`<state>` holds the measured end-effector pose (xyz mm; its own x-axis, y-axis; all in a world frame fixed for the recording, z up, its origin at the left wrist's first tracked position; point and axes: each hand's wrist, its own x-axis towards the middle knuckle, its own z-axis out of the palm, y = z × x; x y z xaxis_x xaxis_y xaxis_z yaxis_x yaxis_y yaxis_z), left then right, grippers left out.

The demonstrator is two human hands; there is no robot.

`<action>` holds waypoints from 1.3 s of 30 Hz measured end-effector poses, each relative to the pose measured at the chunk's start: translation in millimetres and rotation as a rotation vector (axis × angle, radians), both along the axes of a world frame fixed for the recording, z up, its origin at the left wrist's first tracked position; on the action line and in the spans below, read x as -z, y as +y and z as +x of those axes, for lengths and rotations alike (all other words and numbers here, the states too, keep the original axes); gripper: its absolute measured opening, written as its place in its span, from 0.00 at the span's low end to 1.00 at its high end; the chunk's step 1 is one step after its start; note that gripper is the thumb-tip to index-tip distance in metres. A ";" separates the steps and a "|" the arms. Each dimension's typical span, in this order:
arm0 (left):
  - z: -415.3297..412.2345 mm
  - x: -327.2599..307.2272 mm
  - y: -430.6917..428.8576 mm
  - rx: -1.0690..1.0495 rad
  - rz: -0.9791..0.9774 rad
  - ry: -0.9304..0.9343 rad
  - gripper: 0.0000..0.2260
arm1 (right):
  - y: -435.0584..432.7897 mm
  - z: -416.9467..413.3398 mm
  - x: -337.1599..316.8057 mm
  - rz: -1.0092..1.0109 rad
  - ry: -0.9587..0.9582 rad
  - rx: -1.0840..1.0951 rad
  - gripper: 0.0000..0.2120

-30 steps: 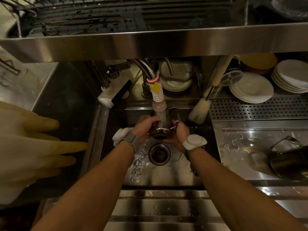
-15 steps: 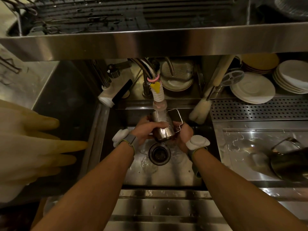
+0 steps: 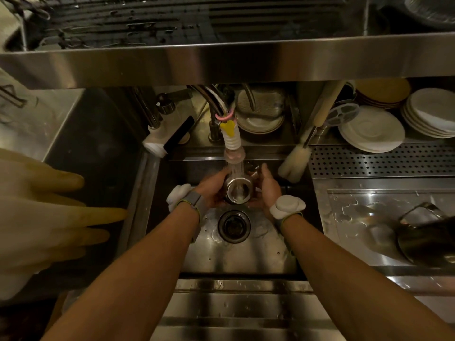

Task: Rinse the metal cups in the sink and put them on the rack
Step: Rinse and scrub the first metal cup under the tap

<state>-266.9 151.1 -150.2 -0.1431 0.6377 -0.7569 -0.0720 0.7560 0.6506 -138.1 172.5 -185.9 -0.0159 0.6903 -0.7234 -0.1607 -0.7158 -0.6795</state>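
A metal cup (image 3: 238,190) with a handle is held over the sink (image 3: 236,257), its mouth facing up under the tap nozzle (image 3: 234,153), and water streams into it. My left hand (image 3: 213,190) wraps its left side. My right hand (image 3: 267,188) cups its right side, fingers by the handle. Another metal cup (image 3: 428,239) lies on its side on the wet drainboard at the right. The wire rack (image 3: 152,18) sits on the steel shelf above.
Yellow rubber gloves (image 3: 44,217) hang at the left. A bottle brush (image 3: 295,163) leans at the sink's back right corner. Stacks of white saucers (image 3: 371,134) stand behind a perforated tray. The drain (image 3: 234,226) lies below the cup.
The cup was tipped with its mouth turned away from me. It now stands mouth-up under the stream, both hands still on it.
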 end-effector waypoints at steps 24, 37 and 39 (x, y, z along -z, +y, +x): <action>-18.8 15.2 -9.2 0.062 -0.217 -0.092 0.34 | -3.5 -10.8 21.6 0.495 -0.344 -0.601 0.49; -33.8 24.9 -8.4 0.014 -0.083 0.278 0.31 | -18.2 1.5 -9.7 0.572 -0.413 -0.448 0.43; -37.9 24.1 -6.6 -0.009 -0.038 0.315 0.29 | -20.8 -7.6 -10.1 0.594 -0.433 -0.538 0.42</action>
<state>-304.8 144.6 -174.3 -0.3795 0.6075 -0.6978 0.1219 0.7805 0.6132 -145.7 151.7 -175.8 -0.2535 0.9292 -0.2688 0.4485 -0.1333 -0.8838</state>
